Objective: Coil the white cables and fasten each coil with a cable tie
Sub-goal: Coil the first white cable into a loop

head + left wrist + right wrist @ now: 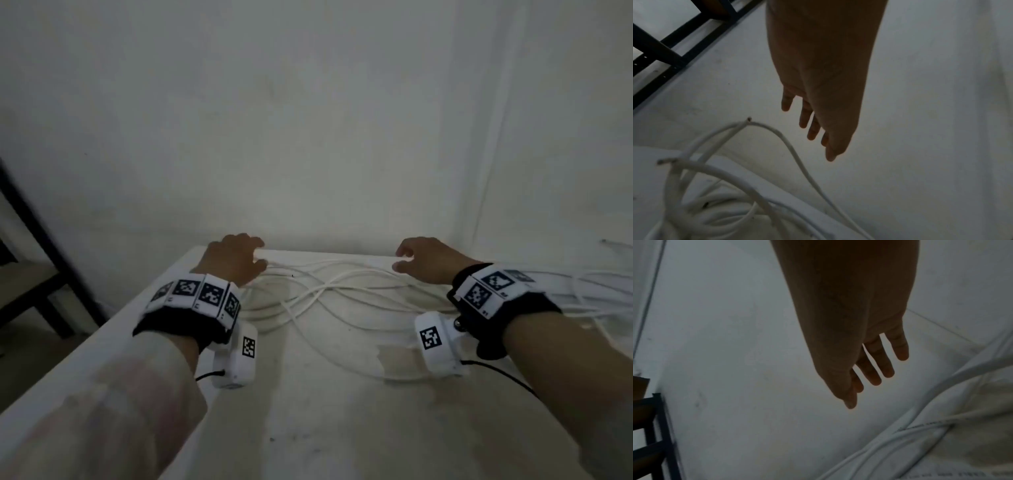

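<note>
Several white cables (pixel 329 291) lie in loose crossing loops over the far half of the white table (pixel 342 428). My left hand (pixel 258 255) hovers over the left end of the loops near the table's far edge, with straight fingers that hold nothing. My right hand (pixel 402 258) hovers over the right side, relaxed and empty as well. In the left wrist view the left hand (pixel 813 123) hangs above a cable (pixel 715 171) whose cut end (pixel 749 120) sticks up. The right wrist view shows the right hand (pixel 875 374) above cables (pixel 920 426). I see no cable tie.
A white wall (pixel 308 137) stands right behind the table. A dark shelf frame (pixel 41 240) stands to the left, below table height. More cable strands (pixel 599 284) trail toward the right edge. The near part of the tabletop bears stains.
</note>
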`<state>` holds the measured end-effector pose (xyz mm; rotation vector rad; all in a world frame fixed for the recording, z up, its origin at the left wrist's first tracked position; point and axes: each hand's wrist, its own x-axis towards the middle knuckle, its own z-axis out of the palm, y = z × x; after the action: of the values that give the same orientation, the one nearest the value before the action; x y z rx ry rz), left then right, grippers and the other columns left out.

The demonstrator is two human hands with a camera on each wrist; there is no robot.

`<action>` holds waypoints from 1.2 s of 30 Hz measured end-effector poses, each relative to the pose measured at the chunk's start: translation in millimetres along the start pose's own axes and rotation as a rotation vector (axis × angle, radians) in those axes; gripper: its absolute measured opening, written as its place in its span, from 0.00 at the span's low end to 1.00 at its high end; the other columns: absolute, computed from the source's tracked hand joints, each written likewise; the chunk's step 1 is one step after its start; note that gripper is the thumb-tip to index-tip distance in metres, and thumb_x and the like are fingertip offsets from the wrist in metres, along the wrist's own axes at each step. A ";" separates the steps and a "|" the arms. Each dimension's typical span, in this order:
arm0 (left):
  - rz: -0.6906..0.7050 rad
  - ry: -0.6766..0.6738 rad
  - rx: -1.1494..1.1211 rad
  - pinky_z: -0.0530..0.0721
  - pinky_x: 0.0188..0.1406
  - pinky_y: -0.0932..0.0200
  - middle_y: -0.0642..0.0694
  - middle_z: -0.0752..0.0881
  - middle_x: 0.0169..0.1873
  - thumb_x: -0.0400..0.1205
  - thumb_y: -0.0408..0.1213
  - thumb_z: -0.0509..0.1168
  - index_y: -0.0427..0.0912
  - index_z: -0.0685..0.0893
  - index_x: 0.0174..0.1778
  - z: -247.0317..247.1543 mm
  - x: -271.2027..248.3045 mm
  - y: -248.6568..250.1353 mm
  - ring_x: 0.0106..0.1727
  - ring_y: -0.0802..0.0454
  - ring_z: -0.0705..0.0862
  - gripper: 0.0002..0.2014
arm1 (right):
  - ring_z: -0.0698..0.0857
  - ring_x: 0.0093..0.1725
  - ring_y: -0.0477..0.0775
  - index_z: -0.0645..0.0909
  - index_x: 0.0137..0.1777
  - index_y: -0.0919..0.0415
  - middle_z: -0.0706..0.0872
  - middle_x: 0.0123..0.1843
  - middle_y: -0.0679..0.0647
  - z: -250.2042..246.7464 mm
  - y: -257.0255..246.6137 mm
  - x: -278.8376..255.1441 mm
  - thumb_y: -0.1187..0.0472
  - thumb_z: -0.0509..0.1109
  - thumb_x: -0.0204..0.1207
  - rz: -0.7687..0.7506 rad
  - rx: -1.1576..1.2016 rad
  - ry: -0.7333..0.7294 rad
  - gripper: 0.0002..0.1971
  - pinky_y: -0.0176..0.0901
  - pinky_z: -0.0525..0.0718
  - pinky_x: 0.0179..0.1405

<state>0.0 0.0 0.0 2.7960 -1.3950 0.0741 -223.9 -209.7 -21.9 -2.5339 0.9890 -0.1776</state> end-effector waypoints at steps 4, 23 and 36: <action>-0.046 -0.137 0.303 0.49 0.78 0.41 0.46 0.70 0.75 0.85 0.47 0.53 0.49 0.66 0.76 18.2 26.1 2.7 0.77 0.49 0.65 0.22 | 0.71 0.71 0.56 0.69 0.71 0.61 0.71 0.73 0.58 13.5 6.6 26.7 0.52 0.64 0.80 0.056 -0.037 -0.123 0.23 0.42 0.69 0.65; 0.353 0.584 -0.511 0.77 0.47 0.54 0.48 0.81 0.43 0.84 0.37 0.59 0.38 0.82 0.53 -65.9 -62.4 18.7 0.43 0.51 0.79 0.09 | 0.62 0.78 0.59 0.55 0.80 0.57 0.58 0.82 0.56 14.4 -51.4 -18.6 0.51 0.59 0.82 -0.271 -0.026 0.326 0.29 0.49 0.60 0.73; 0.607 0.729 -0.517 0.73 0.37 0.61 0.48 0.77 0.36 0.78 0.50 0.52 0.54 0.73 0.47 -87.9 -101.1 21.2 0.35 0.59 0.76 0.08 | 0.79 0.56 0.60 0.76 0.62 0.60 0.83 0.59 0.59 -26.1 -99.6 -58.6 0.55 0.59 0.82 -0.492 0.042 0.433 0.14 0.49 0.72 0.57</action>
<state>-80.7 71.1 82.7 1.6069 -1.6491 0.5717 -212.4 -112.9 45.4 -2.7092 0.4627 -0.9070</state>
